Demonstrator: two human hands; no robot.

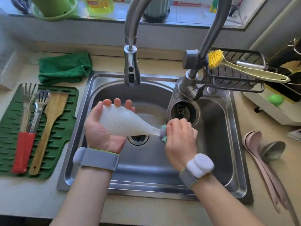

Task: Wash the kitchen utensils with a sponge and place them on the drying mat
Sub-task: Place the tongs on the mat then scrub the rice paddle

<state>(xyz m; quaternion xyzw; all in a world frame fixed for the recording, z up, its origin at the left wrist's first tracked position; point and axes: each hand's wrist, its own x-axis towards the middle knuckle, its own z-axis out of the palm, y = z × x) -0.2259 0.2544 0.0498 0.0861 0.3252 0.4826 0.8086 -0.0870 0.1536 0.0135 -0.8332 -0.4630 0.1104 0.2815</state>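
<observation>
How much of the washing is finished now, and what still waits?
Done: three utensils lie on the drying mat. In hand: left hand holds the white rice paddle; right hand rubs its handle with the sponge. Left: ladle and pink spoons on the counter.

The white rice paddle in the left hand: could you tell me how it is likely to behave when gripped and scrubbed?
The white rice paddle looks like thin moulded plastic, so probably light and fairly stiff. Its dimpled face may give the left hand some grip, though it could get slippery once soapy. The right hand wraps a sponge around the narrow handle, which might twist under scrubbing.
</observation>
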